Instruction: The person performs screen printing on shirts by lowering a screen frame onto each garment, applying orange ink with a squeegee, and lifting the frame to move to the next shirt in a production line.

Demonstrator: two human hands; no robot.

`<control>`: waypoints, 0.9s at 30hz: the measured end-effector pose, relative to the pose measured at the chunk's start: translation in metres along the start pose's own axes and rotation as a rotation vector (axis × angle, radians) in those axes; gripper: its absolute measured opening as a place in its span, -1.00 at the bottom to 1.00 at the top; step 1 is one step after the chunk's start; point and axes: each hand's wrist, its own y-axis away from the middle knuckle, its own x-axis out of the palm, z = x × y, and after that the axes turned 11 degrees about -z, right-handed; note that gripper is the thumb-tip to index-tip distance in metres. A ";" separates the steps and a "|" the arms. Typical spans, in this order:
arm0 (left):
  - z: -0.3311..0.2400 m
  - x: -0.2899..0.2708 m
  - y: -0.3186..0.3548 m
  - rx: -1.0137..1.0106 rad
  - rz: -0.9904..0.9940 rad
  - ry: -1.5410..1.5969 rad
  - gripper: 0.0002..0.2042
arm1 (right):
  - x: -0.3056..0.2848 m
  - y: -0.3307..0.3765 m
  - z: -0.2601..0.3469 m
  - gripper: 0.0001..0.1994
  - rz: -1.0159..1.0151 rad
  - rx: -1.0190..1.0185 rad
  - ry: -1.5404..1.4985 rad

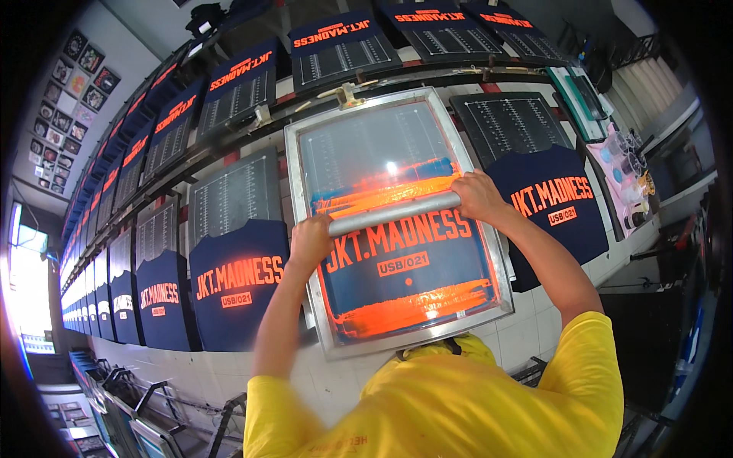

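Observation:
A long grey squeegee (393, 214) lies across a screen-printing frame (412, 341), tilted slightly up toward the right. My left hand (311, 240) is closed round its left end, and my right hand (477, 197) grips the right end. Beyond the squeegee, streaks of orange ink (389, 187) cover the mesh, with some blue showing through. Another thick band of orange ink (416, 309) spreads over the near end of the mesh. Between them, orange block lettering shows over a navy shirt beneath the screen. The blade's lower edge is hidden.
Navy shirts (237, 286) with orange prints lie on black boards to the left, and another printed shirt (553, 202) is at the right. A second row of shirts (332, 34) runs behind a rail. Cups and bottles stand on a pink side surface (618, 172).

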 end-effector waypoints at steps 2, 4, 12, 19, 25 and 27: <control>-0.002 -0.010 -0.015 -0.045 0.080 -0.055 -0.76 | -0.005 -0.014 -0.006 -0.83 0.093 0.069 -0.011; -0.002 -0.016 -0.023 -0.079 0.142 -0.083 -0.77 | -0.017 -0.022 -0.003 -0.87 0.126 0.088 -0.006; -0.017 -0.071 -0.018 -0.062 -0.077 -0.019 -0.82 | -0.082 -0.038 0.019 -0.90 0.002 0.015 0.057; -0.046 -0.092 0.058 0.009 -0.227 0.070 -0.71 | -0.106 0.034 0.054 -0.83 -0.163 -0.064 0.100; -0.094 -0.082 0.167 -0.016 -0.155 0.080 -0.67 | -0.088 0.146 0.105 -0.71 -0.147 -0.017 -0.002; -0.104 -0.073 0.196 -0.060 -0.088 0.047 -0.72 | -0.076 0.175 0.121 -0.70 -0.185 -0.003 -0.043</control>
